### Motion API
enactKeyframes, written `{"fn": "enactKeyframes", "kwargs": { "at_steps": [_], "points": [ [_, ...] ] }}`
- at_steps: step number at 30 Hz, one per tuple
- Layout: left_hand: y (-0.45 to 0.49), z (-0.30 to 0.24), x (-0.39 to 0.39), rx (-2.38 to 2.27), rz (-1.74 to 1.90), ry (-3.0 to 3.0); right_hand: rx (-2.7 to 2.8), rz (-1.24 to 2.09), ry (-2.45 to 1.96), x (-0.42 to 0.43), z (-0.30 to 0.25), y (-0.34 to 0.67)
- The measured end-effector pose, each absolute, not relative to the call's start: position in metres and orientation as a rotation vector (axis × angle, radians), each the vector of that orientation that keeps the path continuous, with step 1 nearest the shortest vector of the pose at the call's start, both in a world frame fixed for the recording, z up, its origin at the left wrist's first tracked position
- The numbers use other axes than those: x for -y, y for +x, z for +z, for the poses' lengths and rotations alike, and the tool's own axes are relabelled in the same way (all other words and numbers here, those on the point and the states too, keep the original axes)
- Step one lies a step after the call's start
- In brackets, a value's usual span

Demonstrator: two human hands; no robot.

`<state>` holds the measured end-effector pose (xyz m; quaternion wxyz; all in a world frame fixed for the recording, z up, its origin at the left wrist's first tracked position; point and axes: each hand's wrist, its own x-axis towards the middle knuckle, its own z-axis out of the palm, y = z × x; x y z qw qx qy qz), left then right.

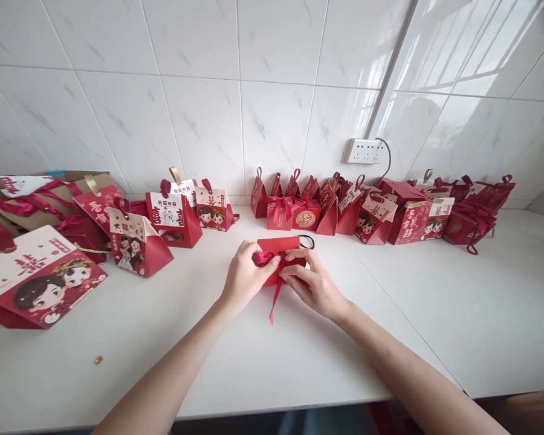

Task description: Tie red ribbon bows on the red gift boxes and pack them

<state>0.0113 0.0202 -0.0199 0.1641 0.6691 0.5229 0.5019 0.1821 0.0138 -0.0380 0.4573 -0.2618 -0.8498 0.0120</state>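
Observation:
A small red gift box [278,244] sits on the white table in front of me, between my hands. Red ribbon [275,302] crosses its front, one tail hanging down over the table. My left hand [249,269] is closed on the ribbon, thumb and fingers pinching a loop at the box's left side. From the right, my right hand [312,281] pinches the ribbon near the middle, its fingers bent against the box. The knot itself is mostly hidden by my fingertips. A black loop [307,241] lies just behind the box's right corner.
Several red wedding gift boxes [329,208] stand along the tiled wall, and more are grouped at the right [421,220]. A large printed box [43,278] and a smaller one [138,241] stand at left. A tiny gold piece [98,360] lies front left. A power strip [365,151] hangs on the wall.

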Motion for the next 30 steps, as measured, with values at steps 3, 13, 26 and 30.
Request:
{"fn": "enactKeyframes", "kwargs": {
  "at_steps": [3, 13, 26, 30],
  "points": [
    [0.010, -0.020, -0.021, -1.483, 1.420, 1.910, 2.011, 0.087, -0.684, -0.015, -0.035, 0.187],
    [0.011, -0.017, -0.018, -1.518, 1.417, 1.828, 2.027, 0.654, -1.281, -0.016, -0.017, 0.199],
    [0.008, -0.012, -0.018, -1.534, 1.324, 1.898, 1.589, 1.338, -0.907, -0.016, -0.014, 0.194],
    [0.007, -0.012, -0.019, -1.514, 1.310, 1.896, 1.292, 1.574, -0.804, -0.022, -0.020, 0.192]
  ]
}}
